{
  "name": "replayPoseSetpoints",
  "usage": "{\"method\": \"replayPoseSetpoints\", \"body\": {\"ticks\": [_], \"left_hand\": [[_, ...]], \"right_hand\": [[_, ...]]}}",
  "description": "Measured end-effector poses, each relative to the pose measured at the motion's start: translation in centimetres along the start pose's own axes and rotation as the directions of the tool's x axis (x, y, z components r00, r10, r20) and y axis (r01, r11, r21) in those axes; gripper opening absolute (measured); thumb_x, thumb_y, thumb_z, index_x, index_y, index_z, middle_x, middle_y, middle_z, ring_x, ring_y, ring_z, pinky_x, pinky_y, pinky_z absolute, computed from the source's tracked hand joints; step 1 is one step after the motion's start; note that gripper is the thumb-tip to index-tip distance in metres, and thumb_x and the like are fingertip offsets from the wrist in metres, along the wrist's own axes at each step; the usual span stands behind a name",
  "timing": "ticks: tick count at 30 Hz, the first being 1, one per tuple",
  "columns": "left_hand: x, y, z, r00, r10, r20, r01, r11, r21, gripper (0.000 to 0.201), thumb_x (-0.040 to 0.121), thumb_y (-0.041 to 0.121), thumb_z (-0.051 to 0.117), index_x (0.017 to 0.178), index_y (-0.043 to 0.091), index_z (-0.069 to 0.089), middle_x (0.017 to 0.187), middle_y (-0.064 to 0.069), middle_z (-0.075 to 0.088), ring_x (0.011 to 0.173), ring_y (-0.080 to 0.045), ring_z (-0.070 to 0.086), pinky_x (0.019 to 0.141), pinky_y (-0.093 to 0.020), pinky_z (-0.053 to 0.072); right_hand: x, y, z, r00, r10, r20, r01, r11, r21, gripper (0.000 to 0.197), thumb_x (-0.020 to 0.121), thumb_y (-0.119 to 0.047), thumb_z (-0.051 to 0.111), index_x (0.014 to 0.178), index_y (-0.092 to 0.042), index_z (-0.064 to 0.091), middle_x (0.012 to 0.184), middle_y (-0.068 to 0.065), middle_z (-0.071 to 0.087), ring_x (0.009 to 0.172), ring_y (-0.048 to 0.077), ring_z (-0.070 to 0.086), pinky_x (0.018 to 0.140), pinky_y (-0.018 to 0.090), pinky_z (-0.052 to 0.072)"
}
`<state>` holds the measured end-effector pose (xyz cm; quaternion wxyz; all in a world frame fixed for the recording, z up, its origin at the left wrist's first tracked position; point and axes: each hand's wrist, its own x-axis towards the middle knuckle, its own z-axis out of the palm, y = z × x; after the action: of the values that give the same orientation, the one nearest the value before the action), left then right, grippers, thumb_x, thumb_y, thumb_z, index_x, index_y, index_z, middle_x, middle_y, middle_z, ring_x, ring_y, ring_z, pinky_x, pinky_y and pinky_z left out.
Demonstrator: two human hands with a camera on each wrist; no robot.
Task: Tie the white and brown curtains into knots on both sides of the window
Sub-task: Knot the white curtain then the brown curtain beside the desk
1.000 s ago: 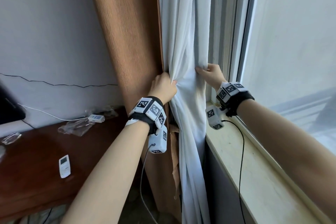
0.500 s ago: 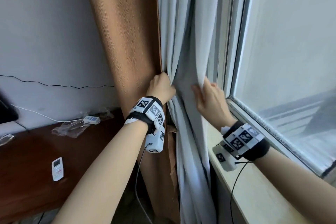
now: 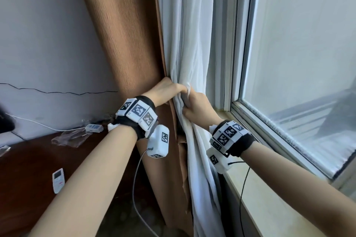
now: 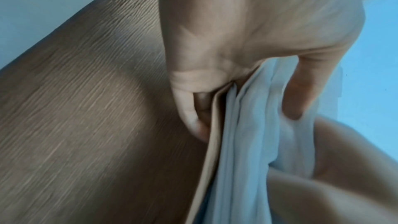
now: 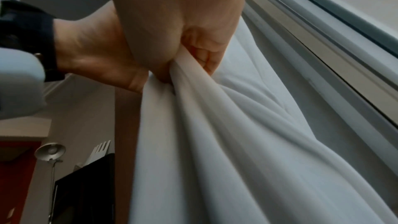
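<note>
Both hands are bunching the white curtain [image 3: 189, 48] beside the brown curtain [image 3: 127, 30]: left grip [image 3: 167, 90] and right grip [image 3: 198, 106] are clenching its folds, touching.

A dark wooden desk [image 3: 28, 161] stands against the wall at the left, with a small white remote [image 3: 58, 180] lying on it. Crumpled clear plastic [image 3: 71, 137] and a white adapter [image 3: 94, 128] on a white cable [image 3: 38, 123] sit near the desk's back edge. A floor lamp [image 5: 50, 152] shows in the right wrist view.
</note>
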<state>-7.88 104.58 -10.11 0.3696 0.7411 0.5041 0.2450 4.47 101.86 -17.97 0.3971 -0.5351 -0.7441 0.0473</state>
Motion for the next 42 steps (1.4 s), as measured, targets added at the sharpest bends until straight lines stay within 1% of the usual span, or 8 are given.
{"method": "replayPoseSetpoints", "body": {"ticks": [7,12,16,20,26,30,37,42], "left_hand": [[1.4,-0.1,0.1,0.989,-0.024,-0.148,0.029,0.999,0.032,0.097,0.056,0.070,0.075,0.132,0.014,0.053,0.128,0.006,0.058,0.119,-0.011,0.055,0.104,-0.029,0.042],[2.3,-0.4,0.6,0.984,-0.024,-0.177,0.048,0.990,0.133,0.072,0.066,0.055,0.046,0.126,0.017,0.056,0.120,-0.009,0.064,0.112,-0.028,0.060,0.098,-0.042,0.049],[2.6,-0.6,0.8,0.985,-0.016,-0.171,0.046,0.983,0.175,0.071,0.075,0.050,0.043,0.136,0.014,0.048,0.137,-0.013,0.053,0.127,-0.032,0.049,0.108,-0.040,0.039],[3.2,-0.9,0.9,0.990,-0.013,-0.143,0.043,0.978,0.203,0.063,0.086,0.045,0.046,0.140,0.013,0.043,0.143,-0.014,0.047,0.133,-0.032,0.043,0.111,-0.039,0.034],[4.3,-1.1,1.1,0.992,0.001,-0.125,0.025,0.976,0.214,0.054,0.093,0.039,0.049,0.140,0.013,0.043,0.144,-0.012,0.047,0.133,-0.030,0.043,0.112,-0.038,0.034],[4.5,-1.0,1.1,0.993,-0.003,-0.116,0.028,0.977,0.211,0.052,0.095,0.036,0.051,0.139,0.010,0.044,0.143,-0.014,0.047,0.133,-0.030,0.043,0.112,-0.035,0.033],[5.0,-1.7,0.6,0.992,0.003,-0.123,0.023,0.977,0.211,0.052,0.095,0.037,0.051,0.139,0.011,0.044,0.144,-0.013,0.047,0.134,-0.030,0.042,0.112,-0.036,0.033],[5.1,-1.6,0.3,0.989,-0.010,-0.150,0.045,0.972,0.230,0.053,0.096,0.036,0.050,0.140,0.009,0.041,0.145,-0.016,0.044,0.135,-0.032,0.041,0.113,-0.035,0.032]], "right_hand": [[0.3,1.0,0.7,0.977,0.208,0.055,-0.215,0.937,0.275,0.017,0.079,-0.003,0.059,0.077,-0.010,0.044,0.071,0.005,0.050,0.062,0.019,0.045,0.056,0.029,0.035],[0.4,2.7,-1.0,0.944,0.122,0.306,-0.249,0.873,0.419,0.057,0.078,-0.017,0.069,0.132,-0.018,0.050,0.088,0.006,0.068,0.078,0.015,0.062,0.076,0.032,0.051],[1.2,5.1,-4.1,0.915,0.152,0.375,-0.317,0.845,0.432,0.035,0.092,-0.037,0.060,0.092,-0.003,0.066,0.086,0.009,0.069,0.080,0.014,0.063,0.084,0.034,0.049],[3.3,8.5,-5.6,0.910,0.384,0.155,-0.406,0.755,0.515,0.035,0.093,-0.037,0.057,0.120,-0.015,0.061,0.111,0.005,0.070,0.097,0.015,0.066,0.096,0.038,0.050],[5.6,9.8,-2.6,0.780,0.457,0.427,-0.624,0.527,0.577,0.083,0.082,-0.060,0.060,0.150,-0.035,0.019,0.152,-0.009,0.031,0.134,0.021,0.037,0.108,0.047,0.032],[6.6,10.1,0.7,0.732,0.377,0.568,-0.681,0.360,0.638,0.062,0.076,-0.066,0.058,0.129,-0.034,0.056,0.132,-0.008,0.059,0.120,0.016,0.054,0.100,0.044,0.043],[6.1,9.0,1.2,0.849,0.503,0.163,-0.427,0.471,0.772,0.012,0.091,-0.019,0.062,0.101,-0.012,0.065,0.071,-0.010,0.067,0.064,0.002,0.063,0.064,0.015,0.047],[4.8,9.9,-0.4,0.866,0.500,-0.010,-0.345,0.612,0.711,0.012,0.089,-0.019,0.065,0.100,-0.013,0.067,0.090,0.010,0.072,0.078,0.019,0.065,0.075,0.038,0.053]]}}
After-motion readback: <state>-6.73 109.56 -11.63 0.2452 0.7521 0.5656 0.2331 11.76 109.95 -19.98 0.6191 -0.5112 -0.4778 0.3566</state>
